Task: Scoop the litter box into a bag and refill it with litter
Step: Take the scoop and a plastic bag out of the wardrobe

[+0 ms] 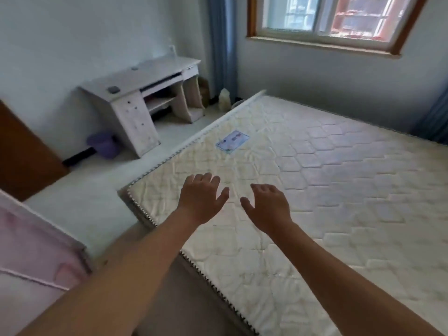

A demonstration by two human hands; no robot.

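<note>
My left hand point(202, 197) and my right hand point(268, 206) are stretched out side by side above the near corner of a bare quilted mattress point(315, 190). Both hands hold nothing and their fingers are loosely spread. A purple tub point(104, 145) sits on the floor beside the desk at the left wall; I cannot tell whether it is the litter box. A pale bag or jug point(224, 99) stands on the floor at the far corner, past the mattress. No scoop shows.
A white desk point(145, 93) stands against the left wall. A brown door point(21, 154) is at far left, and a pink cloth-covered thing point(31, 248) at near left. A strip of pale floor point(92, 195) runs between desk and mattress. A window point(334, 18) is ahead.
</note>
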